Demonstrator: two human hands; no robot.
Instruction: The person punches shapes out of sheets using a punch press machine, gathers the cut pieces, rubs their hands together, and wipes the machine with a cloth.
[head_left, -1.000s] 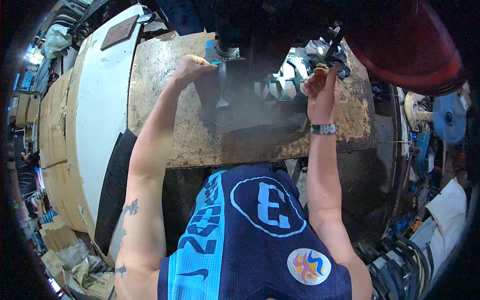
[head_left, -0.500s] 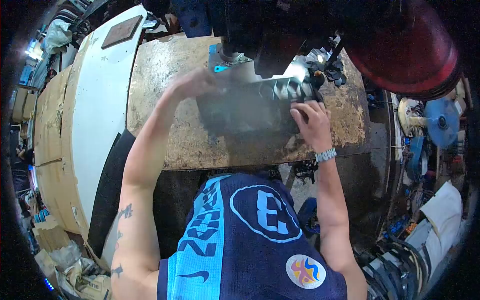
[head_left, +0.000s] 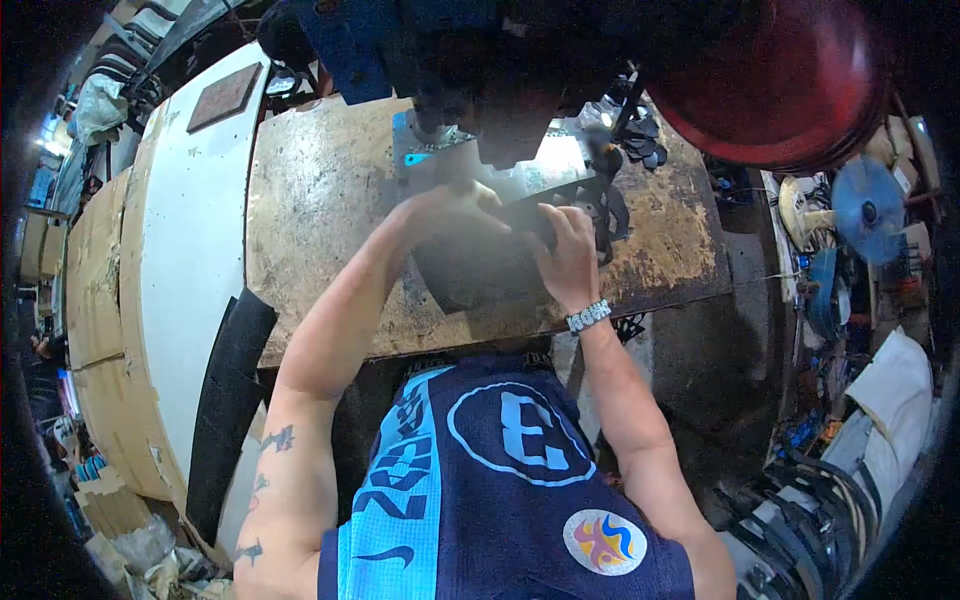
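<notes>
A dark, flexible-looking sheet [head_left: 465,270] lies on the worn wooden bench top, smeared by motion. At its right part, several cut-out openings leave a dark web [head_left: 612,208]. My left hand [head_left: 455,212] is over the sheet's far edge, just below the machine head; its fingers are too blurred to read. My right hand [head_left: 570,250], with a metal watch at the wrist, has its fingers bent over the sheet and its thumb apart on the near side, gripping it. A shiny metal plate [head_left: 560,165] shows beyond the hands, under the machine [head_left: 510,130].
The dark machine overhangs the bench [head_left: 320,200], with a big red round housing [head_left: 770,90] at right. Small dark cut pieces [head_left: 642,140] lie behind the right hand. A white board [head_left: 200,210] runs along the left, with a brown block [head_left: 224,97] on it. A fan [head_left: 868,212] stands right.
My left hand has moved right and nearer, my right hand left, so they are closer together. The sheet has shifted and turned with them. The whole view has swung slightly.
</notes>
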